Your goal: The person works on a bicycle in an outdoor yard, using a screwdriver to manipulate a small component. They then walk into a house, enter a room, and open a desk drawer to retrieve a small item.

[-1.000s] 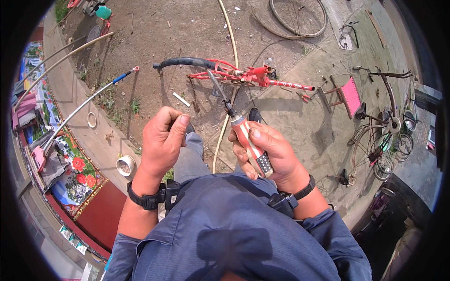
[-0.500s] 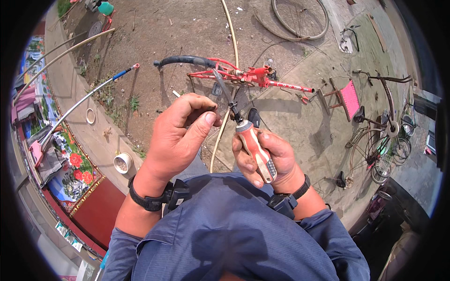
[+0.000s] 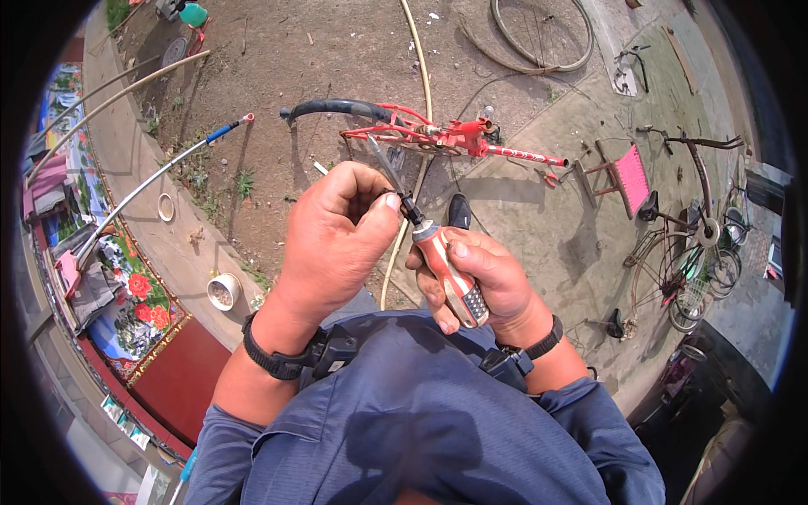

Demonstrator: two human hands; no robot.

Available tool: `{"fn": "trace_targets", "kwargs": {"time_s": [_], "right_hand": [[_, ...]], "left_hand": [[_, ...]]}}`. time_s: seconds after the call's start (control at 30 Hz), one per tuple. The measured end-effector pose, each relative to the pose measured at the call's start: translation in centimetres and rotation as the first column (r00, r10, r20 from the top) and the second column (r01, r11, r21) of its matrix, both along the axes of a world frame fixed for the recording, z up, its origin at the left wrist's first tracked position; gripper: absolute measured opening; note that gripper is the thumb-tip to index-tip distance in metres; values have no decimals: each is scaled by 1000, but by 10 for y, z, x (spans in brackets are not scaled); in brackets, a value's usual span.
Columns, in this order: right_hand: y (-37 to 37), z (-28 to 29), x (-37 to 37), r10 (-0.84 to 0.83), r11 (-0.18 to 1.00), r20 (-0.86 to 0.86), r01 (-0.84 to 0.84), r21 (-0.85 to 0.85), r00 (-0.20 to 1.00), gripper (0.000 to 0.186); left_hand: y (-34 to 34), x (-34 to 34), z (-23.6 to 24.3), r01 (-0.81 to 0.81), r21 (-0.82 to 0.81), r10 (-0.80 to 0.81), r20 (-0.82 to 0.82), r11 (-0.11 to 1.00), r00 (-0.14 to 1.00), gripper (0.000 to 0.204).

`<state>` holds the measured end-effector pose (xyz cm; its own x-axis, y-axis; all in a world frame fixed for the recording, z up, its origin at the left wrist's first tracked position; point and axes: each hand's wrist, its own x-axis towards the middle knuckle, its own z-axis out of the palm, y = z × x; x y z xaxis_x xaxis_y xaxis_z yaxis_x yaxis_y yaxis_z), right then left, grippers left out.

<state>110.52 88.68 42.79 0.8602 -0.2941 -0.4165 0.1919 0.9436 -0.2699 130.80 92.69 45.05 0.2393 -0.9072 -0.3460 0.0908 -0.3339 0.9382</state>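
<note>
My right hand (image 3: 482, 280) is closed around the red-and-white handle of a screwdriver-like tool (image 3: 439, 255), whose grey shaft points up and forward. Black parts (image 3: 411, 210) sit on the shaft just above the handle. My left hand (image 3: 341, 240) has its fingers curled and pinched against the shaft beside those parts; exactly what its fingertips hold is hidden. Beyond the tool, a red bicycle frame (image 3: 471, 139) with a black rear mudguard (image 3: 332, 109) rests over the ground, behind the shaft's tip.
A pale hose (image 3: 421, 67) crosses the dirt. A wheel (image 3: 539, 59) lies at the back, a pink-seated stool (image 3: 627, 172) and dark bicycles (image 3: 673, 261) stand right. A white bucket (image 3: 223, 293) and a floral panel (image 3: 135, 311) are left. My shoe (image 3: 459, 210) shows beyond my hands.
My left hand has moved right and forward from apart from the tool onto its shaft, fingers curling in. The right hand keeps hold of the handle, shifted only slightly.
</note>
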Motion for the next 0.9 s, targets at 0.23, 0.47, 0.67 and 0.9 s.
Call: {"fn": "trace_targets", "kwargs": {"time_s": [0.23, 0.47, 0.67, 0.9], "right_hand": [[5, 9, 7, 11, 990, -166, -34, -135, 986, 43], [15, 4, 16, -43, 987, -176, 15, -160, 984, 35], [20, -2, 18, -108, 978, -229, 62, -200, 967, 33], [15, -3, 11, -102, 973, -251, 44, -226, 963, 37]], "left_hand": [[3, 1, -5, 10, -9, -9, 81, 1000, 997, 5], [8, -3, -9, 123, -263, -3, 415, 957, 910, 10], [13, 6, -15, 141, -279, 10, 481, 950, 877, 11], [16, 2, -18, -12, -307, 118, 331, 951, 936, 17]]}}
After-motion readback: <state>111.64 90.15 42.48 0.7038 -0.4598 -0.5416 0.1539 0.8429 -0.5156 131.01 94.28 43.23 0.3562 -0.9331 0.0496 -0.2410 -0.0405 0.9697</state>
